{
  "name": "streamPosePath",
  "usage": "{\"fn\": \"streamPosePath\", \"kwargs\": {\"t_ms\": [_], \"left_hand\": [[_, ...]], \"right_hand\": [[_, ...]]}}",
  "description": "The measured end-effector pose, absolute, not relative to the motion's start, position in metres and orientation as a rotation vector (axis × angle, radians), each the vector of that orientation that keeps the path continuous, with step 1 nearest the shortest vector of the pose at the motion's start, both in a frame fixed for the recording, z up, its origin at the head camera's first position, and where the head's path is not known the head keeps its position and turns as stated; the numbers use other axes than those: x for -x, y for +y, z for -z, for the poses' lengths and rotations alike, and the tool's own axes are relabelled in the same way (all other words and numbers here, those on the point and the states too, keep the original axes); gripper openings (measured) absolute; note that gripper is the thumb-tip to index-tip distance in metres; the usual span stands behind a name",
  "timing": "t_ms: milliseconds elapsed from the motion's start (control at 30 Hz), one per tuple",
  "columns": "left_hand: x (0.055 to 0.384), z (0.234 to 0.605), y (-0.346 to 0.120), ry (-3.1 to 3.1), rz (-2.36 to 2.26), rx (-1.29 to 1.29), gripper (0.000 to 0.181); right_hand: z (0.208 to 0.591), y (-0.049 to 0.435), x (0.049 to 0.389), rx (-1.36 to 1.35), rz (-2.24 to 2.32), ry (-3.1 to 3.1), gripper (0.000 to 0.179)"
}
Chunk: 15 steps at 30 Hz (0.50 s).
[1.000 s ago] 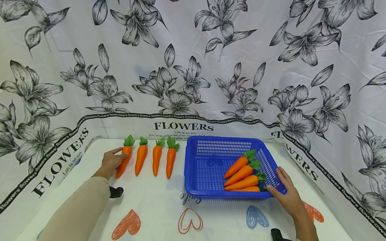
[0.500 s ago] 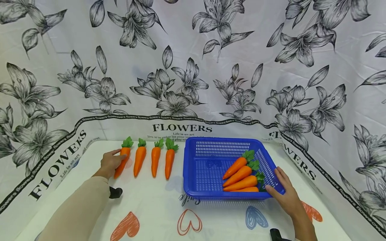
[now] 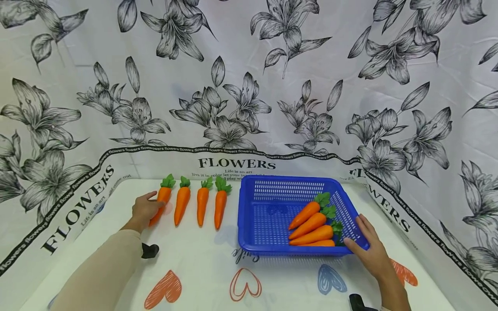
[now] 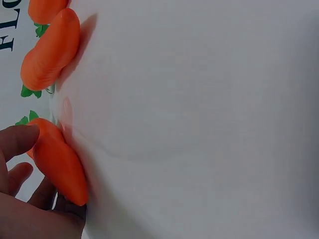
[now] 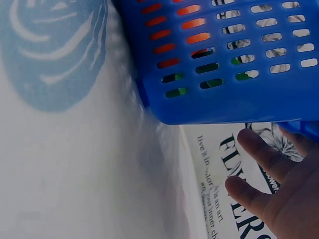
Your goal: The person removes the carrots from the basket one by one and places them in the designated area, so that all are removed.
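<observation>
At the left end of a row, my left hand [image 3: 145, 210] holds an orange carrot [image 3: 165, 195] with green leaves. In the left wrist view, the thumb lies on the near side of this carrot [image 4: 59, 160], and the other fingers reach behind and under it. To its right lie three more carrots, the nearest being a carrot [image 3: 182, 204], side by side. My right hand [image 3: 372, 250] grips the front right corner of a blue plastic basket [image 3: 285, 250], thumb over the rim. Two fingers [image 5: 251, 198] show spread below the rim in the right wrist view.
Several carrots [image 3: 310, 223] lie together in the right part of the basket, leaves to the right. The white table cover [image 3: 202, 268] has printed hearts. Flower-printed cloth [image 3: 233, 99] hangs behind and along both sides.
The left hand and its carrot shift very slightly, and the hand now covers more of the carrot's lower end. The basket and right hand keep their places.
</observation>
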State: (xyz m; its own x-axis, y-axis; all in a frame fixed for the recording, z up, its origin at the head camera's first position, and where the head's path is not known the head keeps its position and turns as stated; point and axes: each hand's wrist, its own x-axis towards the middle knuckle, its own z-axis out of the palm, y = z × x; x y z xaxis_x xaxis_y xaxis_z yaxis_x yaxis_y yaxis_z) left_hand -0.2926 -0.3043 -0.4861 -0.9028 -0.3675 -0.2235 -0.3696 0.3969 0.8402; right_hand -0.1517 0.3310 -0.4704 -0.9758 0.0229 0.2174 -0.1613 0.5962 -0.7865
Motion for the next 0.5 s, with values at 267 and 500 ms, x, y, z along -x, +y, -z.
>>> {"fn": "streamPosePath", "kwargs": {"t_ms": [267,500], "left_hand": [[0.279,0.49,-0.305,2.758,-1.458,0.593,0.066],[0.271,0.492,-0.307,2.819,-1.432,0.558,0.065]], "right_hand": [[0.471,0.332,0.152,-0.117,-1.339,-2.622,0.079],[0.472,0.333,0.153,-0.117,-1.331,-2.618,0.078]]}}
